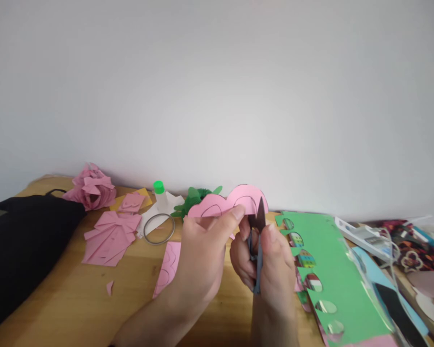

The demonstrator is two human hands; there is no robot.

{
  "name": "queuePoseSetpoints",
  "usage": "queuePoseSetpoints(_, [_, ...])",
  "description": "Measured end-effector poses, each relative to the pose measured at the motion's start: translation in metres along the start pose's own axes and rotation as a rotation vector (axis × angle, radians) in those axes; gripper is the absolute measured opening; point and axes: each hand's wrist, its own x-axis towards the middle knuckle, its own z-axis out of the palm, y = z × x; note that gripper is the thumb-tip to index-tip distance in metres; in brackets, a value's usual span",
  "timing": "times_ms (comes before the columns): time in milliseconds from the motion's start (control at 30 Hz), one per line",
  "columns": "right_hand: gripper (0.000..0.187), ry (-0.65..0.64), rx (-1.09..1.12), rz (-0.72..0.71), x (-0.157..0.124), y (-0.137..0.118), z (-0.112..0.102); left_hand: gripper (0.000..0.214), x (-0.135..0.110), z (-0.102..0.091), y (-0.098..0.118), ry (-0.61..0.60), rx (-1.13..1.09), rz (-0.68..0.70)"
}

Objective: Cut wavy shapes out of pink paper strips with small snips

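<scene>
My left hand (202, 255) pinches a pink paper piece (226, 202) with pencilled curves, holding it up above the wooden table (75, 299). My right hand (269, 270) grips small scissors (257, 231) whose dark blades point up at the paper's lower right edge. Both hands are closed and nearly touch each other at the middle of the view.
Pink paper scraps (110, 236) and a pink paper flower (92, 188) lie at the left by a black bag (21, 246). A green-capped glue bottle (160, 195), a metal ring (159, 229), a green paper shape (195, 197). Green sheet with round holes (332, 274) at the right.
</scene>
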Motion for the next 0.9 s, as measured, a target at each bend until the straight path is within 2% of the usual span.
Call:
queuePoseSetpoints(367, [0.035,0.027,-0.005,0.001,0.0012,-0.0001,0.0006,0.023,-0.0016,0.0002,0.0001,0.022,-0.002,-0.008])
queuePoseSetpoints(533, [0.035,0.021,-0.009,0.003,0.0007,0.0008,0.0001,0.027,0.001,-0.0006,-0.0005,-0.026,0.025,-0.016])
queuePoseSetpoints(900, [0.035,0.01,0.012,0.0,0.0019,0.0003,0.0003,0.027,0.0005,-0.001,-0.0003,0.007,0.031,-0.025])
